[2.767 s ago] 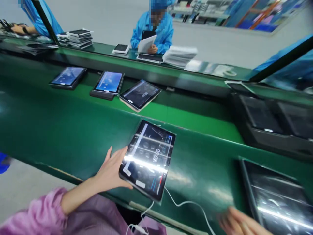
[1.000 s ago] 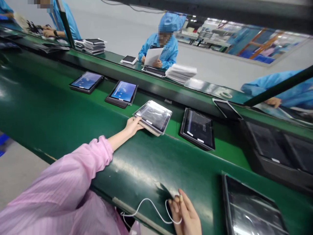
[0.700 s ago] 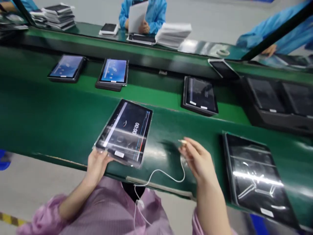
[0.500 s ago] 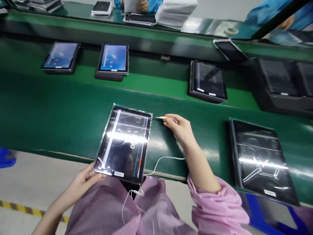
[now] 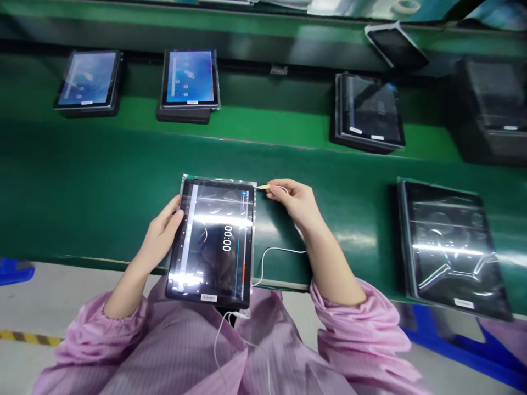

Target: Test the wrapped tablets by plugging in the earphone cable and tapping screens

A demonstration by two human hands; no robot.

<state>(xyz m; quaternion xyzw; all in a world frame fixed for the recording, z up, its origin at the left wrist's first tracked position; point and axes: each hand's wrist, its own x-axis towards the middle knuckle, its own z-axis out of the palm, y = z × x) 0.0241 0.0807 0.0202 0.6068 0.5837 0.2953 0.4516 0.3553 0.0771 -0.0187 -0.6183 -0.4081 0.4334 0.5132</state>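
A dark tablet (image 5: 214, 241) in clear film lies lengthwise at the near edge of the green bench, its screen showing "00:00". My left hand (image 5: 162, 233) grips its left edge, thumb on the screen side. My right hand (image 5: 294, 200) pinches the gold plug (image 5: 263, 187) of a white cable (image 5: 272, 258), holding the tip right at the tablet's upper right corner. Whether the plug is touching the tablet, I cannot tell. The cable loops down over the bench edge toward my lap.
Two lit tablets (image 5: 88, 79) (image 5: 189, 79) and a dark one (image 5: 368, 112) rest on the green conveyor belt (image 5: 267, 126) beyond. Another film-wrapped tablet (image 5: 448, 247) lies to my right on the bench. Black trays (image 5: 489, 104) sit at far right.
My left hand took a tablet off the belt and drew it to the near edge, then shifted from its bottom to its left side. My right hand brought the cable plug up to its top right corner.
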